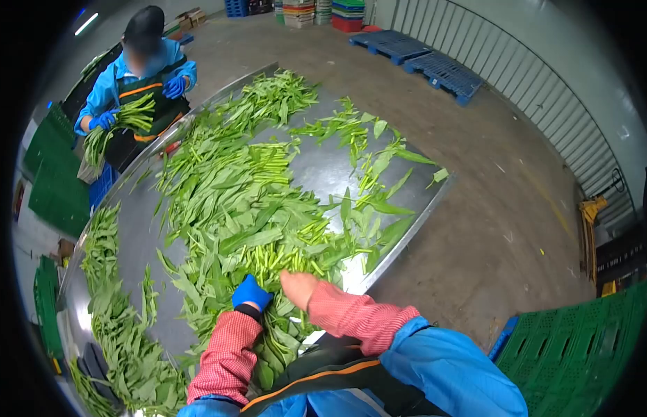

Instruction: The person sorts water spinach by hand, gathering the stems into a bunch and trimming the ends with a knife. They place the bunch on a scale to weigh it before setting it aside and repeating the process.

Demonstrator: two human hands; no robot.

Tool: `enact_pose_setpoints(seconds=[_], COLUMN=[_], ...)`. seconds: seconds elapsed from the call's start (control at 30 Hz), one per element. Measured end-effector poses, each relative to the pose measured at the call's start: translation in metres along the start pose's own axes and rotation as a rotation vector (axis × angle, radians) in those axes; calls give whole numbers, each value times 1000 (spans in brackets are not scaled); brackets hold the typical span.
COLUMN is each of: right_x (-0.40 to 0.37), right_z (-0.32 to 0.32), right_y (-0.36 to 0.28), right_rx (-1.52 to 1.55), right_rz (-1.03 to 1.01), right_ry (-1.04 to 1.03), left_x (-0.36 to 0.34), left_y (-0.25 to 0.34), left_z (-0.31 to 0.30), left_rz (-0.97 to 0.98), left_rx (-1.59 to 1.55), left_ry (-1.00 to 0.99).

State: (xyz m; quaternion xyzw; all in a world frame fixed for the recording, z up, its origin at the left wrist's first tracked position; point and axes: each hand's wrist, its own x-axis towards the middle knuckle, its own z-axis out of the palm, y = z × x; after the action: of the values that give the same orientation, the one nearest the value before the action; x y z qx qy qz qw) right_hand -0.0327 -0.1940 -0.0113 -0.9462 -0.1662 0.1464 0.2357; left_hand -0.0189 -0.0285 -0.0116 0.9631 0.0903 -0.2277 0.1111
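Big metal table (134,229), leafy greens (230,187) piled across it. 1 co-worker (153,83) beside it holds a bunch (134,115). At the near side, 2 curled-up hands sit by the stems (268,258): right hand (299,288), gloved left hand (252,293). Can't tell what's gripped.

White glare hits my metal table (313,167) near its right edge and left rim; the wide view bends toward black corners.
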Motion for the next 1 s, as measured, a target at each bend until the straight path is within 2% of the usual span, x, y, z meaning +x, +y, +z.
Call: enact_pose_setpoints(seconds=[0.17, 0.23, 0.27, 0.3, 0.37, 0.43, 0.47, 0.5, 0.53, 0.63, 0.67, 0.7, 0.77, 0.8, 0.83, 0.87, 0.9, 0.97, 1.0], right_x=[-44, -45, -44, -39, -31, -21, -15, -8, 4, 30, 41, 62, 57, 59, 59, 55, 52, 58, 61], right_z=[-12, -43, -58, -62, -84, -101, -113, -135, -128, -133, -119, -78, -72, -56, -44, -40, -39, -15, -8], right_y=[29, 29, 31, 42, 55, 44, 34, 4, -10, -69, -82, -86, -101, -108, -109, -111, -111, -104, -99], right_rx=[-74, -13, 15, 12, -81, -129, -154, 34, 167, 465, 540, 468, 1025, 1230, 1304, 1375, 1445, 1585, 1606], right_rz=[-36, -37, -41, -132, -97, -179, -219, -199, -346, -507, -550, -597, -449, -434, -395, -356, -315, -240, -185], right_ry=[-34, -2, 14, 246, 288, 279, 277, 44, 126, -97, -156, -68, -412, -398, -391, -388, -381, -468, -483], left_x=[14, 25, 38, 34, -1, -15, -22, -31, -42, -58, -56, -52, -39, -34, -31, -29, -38, -30, -50], left_y=[-17, -47, -68, -72, -63, -74, -74, -71, -63, -41, -37, -36, -41, -44, -48, -53, -48, -80, -76], left_z=[-11, -15, -14, -31, -87, -132, -151, -169, -179, -188, -184, -180, -171, -166, -161, -156, -155, -132, -134], left_rz=[-150, -42, 74, 192, 412, 507, 529, 548, 554, 533, 503, 472, 452, 401, 345, 301, 321, 386, 432], left_rx=[-108, -227, -446, -661, -804, -966, -1093, -1221, -1292, -1464, -1552, -1640, -1707, -1710, -1715, -1652, -1591, -1412, -1279], left_ry=[56, 67, 133, 195, 161, 131, 51, -32, -4, 52, 94, 139, 200, 242, 289, 254, 297, 273, 225])
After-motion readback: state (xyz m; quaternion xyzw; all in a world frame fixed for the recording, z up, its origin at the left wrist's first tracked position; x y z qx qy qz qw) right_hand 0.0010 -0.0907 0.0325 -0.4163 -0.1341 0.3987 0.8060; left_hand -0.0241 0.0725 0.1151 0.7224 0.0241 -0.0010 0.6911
